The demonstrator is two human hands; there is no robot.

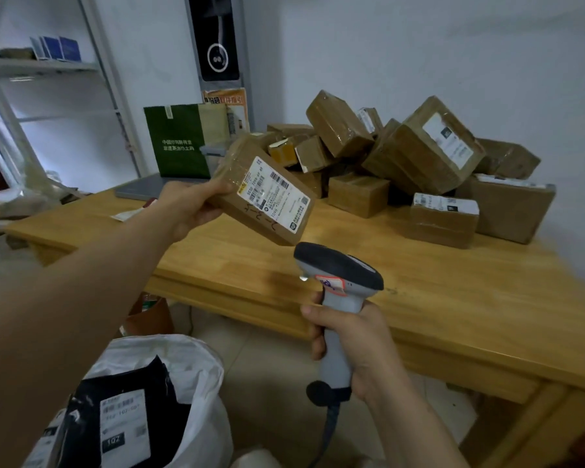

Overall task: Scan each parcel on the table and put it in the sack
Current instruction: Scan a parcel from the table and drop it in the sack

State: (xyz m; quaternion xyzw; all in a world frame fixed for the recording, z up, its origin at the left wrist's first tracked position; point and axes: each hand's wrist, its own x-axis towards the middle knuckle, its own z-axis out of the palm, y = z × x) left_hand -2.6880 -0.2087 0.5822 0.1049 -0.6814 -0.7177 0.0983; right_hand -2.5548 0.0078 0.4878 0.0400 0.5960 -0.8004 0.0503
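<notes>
My left hand (186,206) grips a brown cardboard parcel (247,211) by its left end and holds it in the air above the wooden table (453,298), white shipping label facing me. Just below it, my right hand (348,336) grips the handle of a grey and black barcode scanner (338,265), whose head points up at the label. A white sack (196,366) stands open on the floor at bottom left, with a black bagged parcel (129,400) inside. A pile of brown parcels (402,157) lies on the far right of the table.
A green paper bag (179,143) and a grey flat device (142,189) sit at the table's far left corner. A metal shelf unit (48,65) stands at the left wall. A brown bag (149,315) sits under the table. The scanner's cable (328,430) hangs down.
</notes>
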